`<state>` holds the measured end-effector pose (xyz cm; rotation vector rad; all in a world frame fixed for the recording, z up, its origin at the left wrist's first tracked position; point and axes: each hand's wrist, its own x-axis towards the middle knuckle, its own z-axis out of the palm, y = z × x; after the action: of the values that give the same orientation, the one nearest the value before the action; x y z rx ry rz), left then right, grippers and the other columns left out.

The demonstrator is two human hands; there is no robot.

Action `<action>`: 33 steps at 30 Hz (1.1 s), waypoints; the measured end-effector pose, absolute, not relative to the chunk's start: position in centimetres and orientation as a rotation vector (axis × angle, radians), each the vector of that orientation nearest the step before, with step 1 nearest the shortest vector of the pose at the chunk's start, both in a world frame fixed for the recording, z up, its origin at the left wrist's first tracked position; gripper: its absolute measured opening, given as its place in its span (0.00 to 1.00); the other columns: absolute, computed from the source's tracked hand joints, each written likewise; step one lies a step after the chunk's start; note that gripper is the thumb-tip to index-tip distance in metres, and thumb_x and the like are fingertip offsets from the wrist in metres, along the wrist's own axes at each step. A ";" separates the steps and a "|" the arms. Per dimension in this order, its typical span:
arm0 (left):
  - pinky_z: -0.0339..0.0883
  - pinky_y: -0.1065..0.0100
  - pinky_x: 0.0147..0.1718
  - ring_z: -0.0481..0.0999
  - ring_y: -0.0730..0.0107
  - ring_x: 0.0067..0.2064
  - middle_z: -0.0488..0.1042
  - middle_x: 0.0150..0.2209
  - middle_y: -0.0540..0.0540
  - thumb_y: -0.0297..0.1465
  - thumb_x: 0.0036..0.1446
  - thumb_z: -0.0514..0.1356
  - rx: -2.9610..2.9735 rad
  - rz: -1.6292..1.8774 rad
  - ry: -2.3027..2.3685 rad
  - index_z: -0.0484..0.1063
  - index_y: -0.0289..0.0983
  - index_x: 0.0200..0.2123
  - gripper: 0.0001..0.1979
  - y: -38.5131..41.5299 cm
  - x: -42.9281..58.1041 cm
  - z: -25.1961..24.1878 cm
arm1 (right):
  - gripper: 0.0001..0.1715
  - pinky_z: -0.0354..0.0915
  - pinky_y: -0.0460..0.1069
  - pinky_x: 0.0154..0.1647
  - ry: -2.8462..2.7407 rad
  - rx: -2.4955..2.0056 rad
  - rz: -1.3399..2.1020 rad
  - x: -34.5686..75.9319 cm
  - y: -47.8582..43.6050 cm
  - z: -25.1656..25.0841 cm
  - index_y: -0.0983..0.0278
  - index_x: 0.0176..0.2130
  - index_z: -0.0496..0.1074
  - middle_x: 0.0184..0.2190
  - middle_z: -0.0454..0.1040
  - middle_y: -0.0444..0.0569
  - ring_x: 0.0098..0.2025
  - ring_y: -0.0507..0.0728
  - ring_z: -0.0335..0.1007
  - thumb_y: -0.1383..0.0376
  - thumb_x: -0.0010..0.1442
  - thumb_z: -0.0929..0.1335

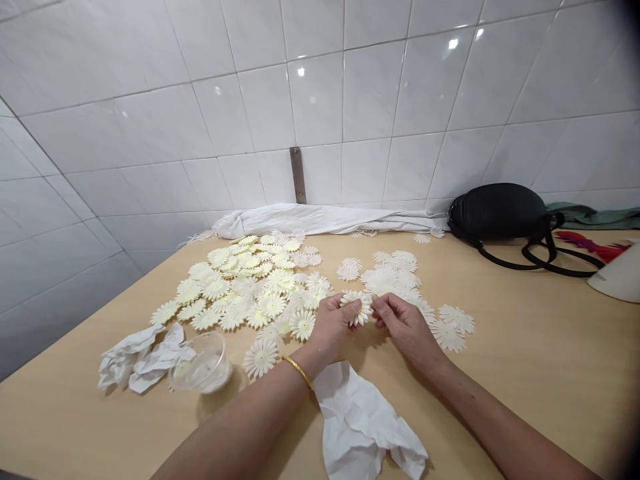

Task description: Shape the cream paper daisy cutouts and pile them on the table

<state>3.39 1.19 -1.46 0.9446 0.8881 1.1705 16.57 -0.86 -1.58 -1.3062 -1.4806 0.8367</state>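
My left hand (334,325) pinches a cream daisy-shaped petal piece (357,308) between thumb and fingers, a little above the table. At its right edge, the thumb and fingers of my right hand (400,321) are pressed together; whether they grip a petal or something small, I cannot make out. To the left spreads a heap of pale yellow flower pieces (273,305). Whiter flower pieces (393,277) lie behind my right hand, and a few more (453,327) rest to its right. A crumpled white tissue (365,423) lies below my hands, near my left wrist.
A clear plastic cup (203,363) and crumpled paper (145,357) are at the front left of the table (540,373). A black bag (500,212) with straps stands at the back right. Rolled white cloth (320,219) lines the tiled wall. A white object (620,273) is at the right edge.
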 end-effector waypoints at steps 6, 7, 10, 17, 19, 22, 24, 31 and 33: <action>0.50 0.74 0.15 0.55 0.82 0.15 0.56 0.14 0.56 0.42 0.41 0.63 1.136 1.093 0.934 0.60 0.35 0.18 0.18 1.3 3.3 -1.2 | 0.19 0.58 0.45 0.28 -1.487 -1.117 0.996 16.5 -0.7 -1.7 0.63 0.34 0.65 0.24 0.63 0.41 0.27 0.50 0.59 0.52 0.49 0.68; 0.50 0.74 0.15 0.54 0.82 0.15 0.56 0.14 0.56 0.42 0.41 0.63 1.149 1.083 0.929 0.60 0.35 0.18 0.19 1.2 3.3 -1.3 | 0.18 0.59 0.45 0.29 -1.487 -1.094 1.027 16.5 -0.7 -1.7 0.63 0.34 0.65 0.24 0.63 0.41 0.27 0.50 0.59 0.53 0.49 0.68; 0.47 0.74 0.15 0.53 0.83 0.15 0.56 0.14 0.56 0.45 0.41 0.62 1.131 1.053 0.923 0.59 0.35 0.19 0.20 1.2 3.3 -1.2 | 0.14 0.60 0.46 0.31 -1.433 -1.029 1.149 16.3 -0.8 -1.7 0.63 0.30 0.65 0.23 0.63 0.41 0.28 0.50 0.60 0.55 0.50 0.68; 0.51 0.75 0.17 0.58 0.81 0.16 0.59 0.17 0.55 0.48 0.47 0.57 1.008 0.971 0.729 0.60 0.36 0.23 0.20 1.0 3.0 -0.7 | 0.14 0.60 0.45 0.31 -1.172 -1.013 1.155 16.5 -0.4 -1.7 0.63 0.25 0.64 0.24 0.65 0.41 0.27 0.49 0.62 0.56 0.47 0.70; 0.57 0.73 0.20 0.62 0.80 0.19 0.60 0.19 0.55 0.41 0.43 0.62 0.967 0.989 0.705 0.61 0.36 0.25 0.16 1.0 2.8 -0.9 | 0.14 0.60 0.45 0.30 -1.078 -1.012 1.106 16.8 -0.2 -1.7 0.63 0.25 0.64 0.23 0.65 0.40 0.27 0.49 0.62 0.56 0.46 0.70; 0.60 0.71 0.24 0.65 0.77 0.22 0.64 0.22 0.52 0.33 0.41 0.63 0.998 1.039 0.752 0.62 0.35 0.25 0.12 1.2 2.7 -1.4 | 0.14 0.60 0.46 0.31 -0.981 -0.972 1.093 17.0 -0.1 -1.7 0.62 0.25 0.64 0.23 0.65 0.40 0.27 0.49 0.63 0.57 0.45 0.71; 0.58 0.73 0.23 0.64 0.78 0.21 0.63 0.20 0.53 0.29 0.42 0.61 1.098 1.093 0.826 0.62 0.36 0.25 0.09 1.4 2.8 -1.8 | 0.14 0.61 0.46 0.31 -0.984 -0.941 1.114 17.1 -0.2 -1.7 0.62 0.26 0.65 0.24 0.65 0.41 0.27 0.49 0.63 0.57 0.46 0.70; 0.57 0.72 0.24 0.64 0.75 0.22 0.66 0.20 0.51 0.34 0.47 0.59 1.509 1.226 1.094 0.66 0.36 0.22 0.08 1.6 2.7 -2.3 | 0.12 0.60 0.45 0.31 -1.108 -0.991 1.075 16.9 -0.2 -1.7 0.62 0.28 0.66 0.23 0.66 0.41 0.27 0.49 0.63 0.56 0.50 0.68; 0.60 0.70 0.31 0.68 0.70 0.30 0.71 0.26 0.47 0.38 0.50 0.57 1.643 1.289 1.106 0.70 0.36 0.25 0.11 1.4 2.6 -2.0 | 0.12 0.59 0.45 0.30 -1.139 -1.023 1.017 17.1 -0.1 -1.7 0.63 0.28 0.66 0.23 0.66 0.41 0.27 0.49 0.62 0.56 0.50 0.68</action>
<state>2.57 1.41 -2.02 1.6432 1.1058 1.2892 17.08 -0.13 -1.70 -1.0235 -1.1392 1.0171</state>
